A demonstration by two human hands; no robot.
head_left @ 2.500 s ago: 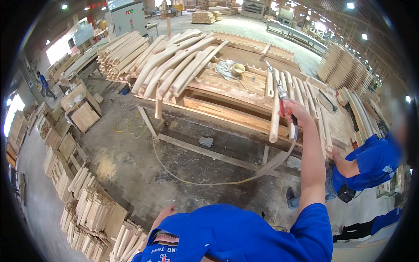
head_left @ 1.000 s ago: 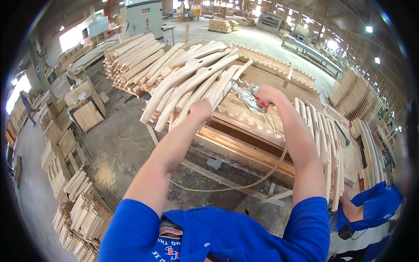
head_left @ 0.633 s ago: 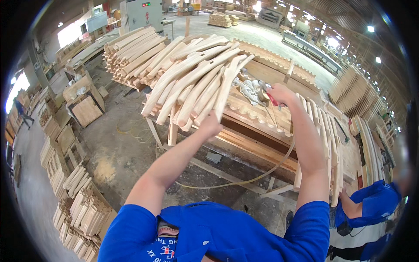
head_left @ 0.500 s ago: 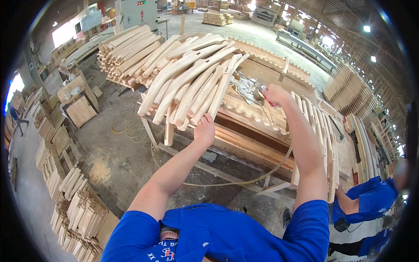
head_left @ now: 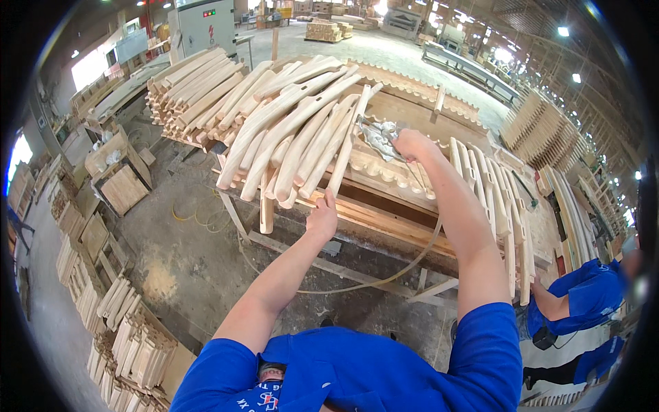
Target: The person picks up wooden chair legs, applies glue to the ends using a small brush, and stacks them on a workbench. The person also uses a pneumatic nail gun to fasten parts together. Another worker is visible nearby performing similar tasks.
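Observation:
A heap of curved pale wooden pieces (head_left: 288, 130) lies on a wooden workbench (head_left: 384, 213) in front of me. My left hand (head_left: 322, 217) is at the near end of the heap, fingers curled around the lower tip of one long curved piece (head_left: 345, 154). My right hand (head_left: 412, 144) is stretched over the bench and grips a metal air tool (head_left: 377, 134). The tool's hose (head_left: 384, 278) loops down under the bench.
More curved pieces (head_left: 504, 213) stand in a row along the bench's right side. Stacks of cut wood (head_left: 117, 323) and crates (head_left: 120, 182) line the floor on the left. A person in blue (head_left: 583, 302) bends at the right. A grey machine (head_left: 206, 24) stands at the back.
My left arm has come up from my side, reached over the heap, then drawn back to its near end. My right hand with the tool stays over the bench.

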